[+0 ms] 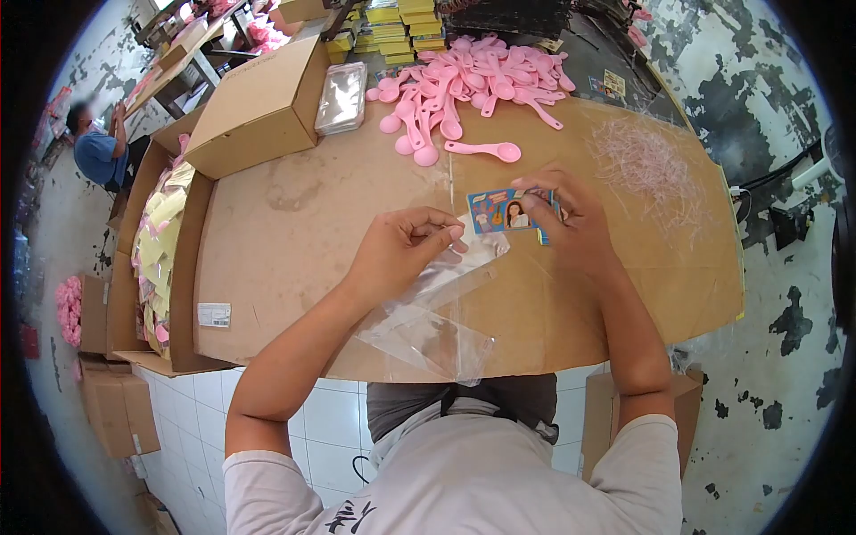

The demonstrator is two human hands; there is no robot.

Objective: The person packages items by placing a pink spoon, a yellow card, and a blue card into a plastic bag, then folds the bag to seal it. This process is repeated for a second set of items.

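Observation:
A clear plastic bag (453,269) is pinched in my left hand (404,250), its open end toward the right. My right hand (571,214) holds a blue printed card (501,210) by its right side, fingers closed. The card's left end is at the mouth of the bag; whether it is inside I cannot tell. More clear bags (428,343) lie below my left hand at the table's front edge. Beyond the card, a single pink spoon (483,151) lies apart from a large heap of pink spoons (486,76).
A closed carton (259,107) and a stack of clear bags (341,98) stand at the back left. An open box of yellow cards (163,241) is at the left edge. Thin plastic strands (646,174) lie at the right. A person (100,152) sits far left.

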